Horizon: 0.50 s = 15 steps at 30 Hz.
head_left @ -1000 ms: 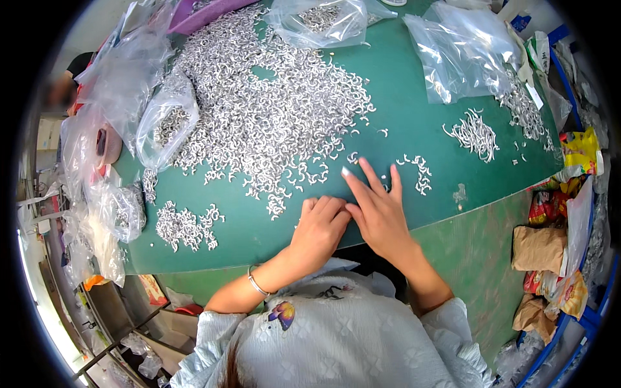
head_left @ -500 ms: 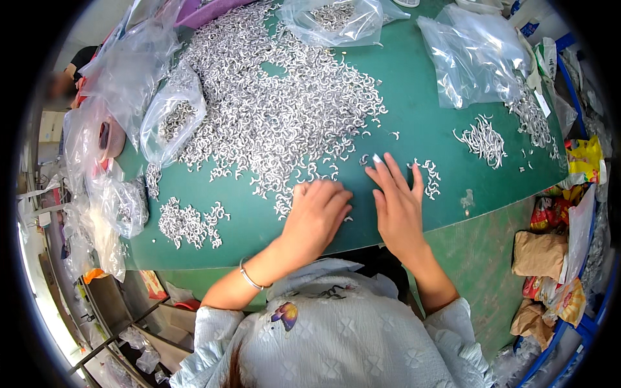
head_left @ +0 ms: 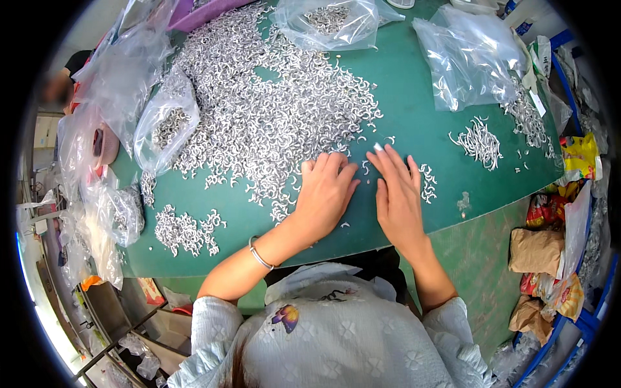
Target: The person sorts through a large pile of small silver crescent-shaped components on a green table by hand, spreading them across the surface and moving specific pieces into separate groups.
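the big heap of small silvery curved metal pieces [head_left: 259, 116] spreads over the upper middle of the green tabletop [head_left: 414, 110], and its lower edge thins out right where the two hands lie. the left hand [head_left: 323, 194] rests flat, palm down, fingers together and stretched toward the heap, its fingertips touching the loose pieces at the rim; its grip is open and flat, holding nothing that i can see. the right hand [head_left: 398, 194] lies just beside it, also palm down with fingers spread a little, a few stray pieces in the gap between the two hands; its grip is likewise flat and open. a thin bracelet [head_left: 260, 257] sits on the left wrist. to the right of the right hand is a little cluster of pieces [head_left: 427, 183], and farther right a sorted bundle [head_left: 479, 139]. a smaller pile [head_left: 184, 229] lies at the lower left. clear plastic bags [head_left: 466, 58] sit along the far edge, one part-filled bag [head_left: 162, 123] at the left.
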Available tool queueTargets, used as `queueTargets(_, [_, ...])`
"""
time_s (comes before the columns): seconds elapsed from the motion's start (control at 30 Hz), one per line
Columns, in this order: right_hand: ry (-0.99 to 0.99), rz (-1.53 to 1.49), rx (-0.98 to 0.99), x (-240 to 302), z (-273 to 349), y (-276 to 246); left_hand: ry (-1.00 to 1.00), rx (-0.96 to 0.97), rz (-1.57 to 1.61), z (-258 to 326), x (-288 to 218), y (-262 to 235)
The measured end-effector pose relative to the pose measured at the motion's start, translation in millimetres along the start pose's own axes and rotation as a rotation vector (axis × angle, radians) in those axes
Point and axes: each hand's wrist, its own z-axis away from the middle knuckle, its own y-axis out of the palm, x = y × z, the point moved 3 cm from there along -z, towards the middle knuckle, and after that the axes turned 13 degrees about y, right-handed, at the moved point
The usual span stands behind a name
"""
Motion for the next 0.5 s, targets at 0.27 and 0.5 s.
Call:
queueTargets(0.27, [-0.003, 0.031, -0.054, -12, 0, -3, 0.038, -0.02, 0.094, -16, 4, 3])
queueTargets(0.5, [-0.027, 0.01, -0.064, -13, -9, -1, 0.029, -0.045, 0.167, -17, 5, -2])
